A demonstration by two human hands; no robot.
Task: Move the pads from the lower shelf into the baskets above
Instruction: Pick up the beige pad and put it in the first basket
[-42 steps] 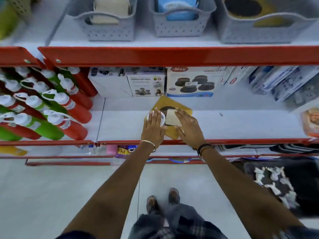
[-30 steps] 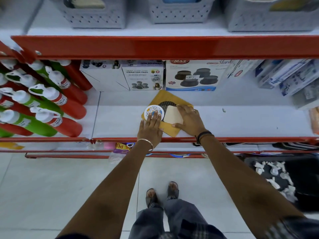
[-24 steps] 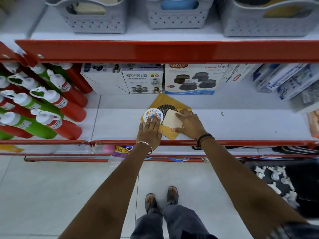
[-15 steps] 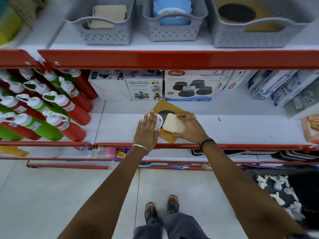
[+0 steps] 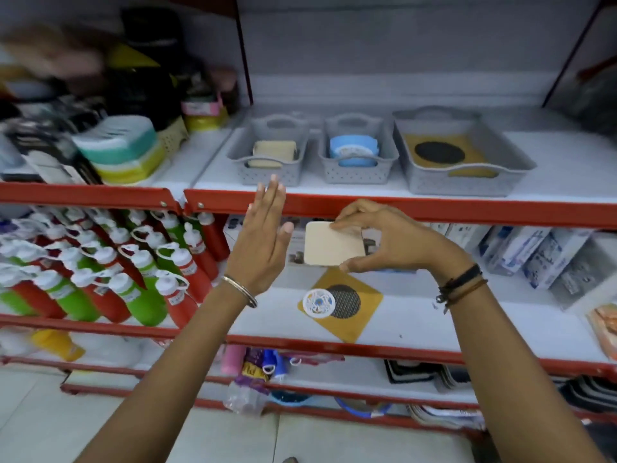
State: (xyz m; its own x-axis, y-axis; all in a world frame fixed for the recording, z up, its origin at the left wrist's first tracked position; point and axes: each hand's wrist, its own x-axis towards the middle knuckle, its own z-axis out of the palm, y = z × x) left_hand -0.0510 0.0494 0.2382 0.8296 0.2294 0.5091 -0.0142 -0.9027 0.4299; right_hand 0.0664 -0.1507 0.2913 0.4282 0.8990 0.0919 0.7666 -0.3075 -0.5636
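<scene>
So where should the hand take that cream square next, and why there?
Probably up and left, into the left basket. The right hand pinches the cream square pad just below the red shelf edge, and that basket already holds a matching cream pad. The other baskets hold blue round and yellow ones.

Red and green squeeze bottles (image 5: pixel 110 272) with white caps lie in slanted rows at the left of the frame, filling that bay. Above them, at upper left, sit stacked teal and yellow containers (image 5: pixel 123 152) among dark, blurred goods. White product boxes (image 5: pixel 534 252) lean in a row at the right, behind the red shelf rail (image 5: pixel 467 212). A yellow bottle (image 5: pixel 58 344) lies at lower left. Near the bottom centre, small packets (image 5: pixel 260 365) crowd the lowest rack over a pale tiled floor (image 5: pixel 50 426).
</scene>
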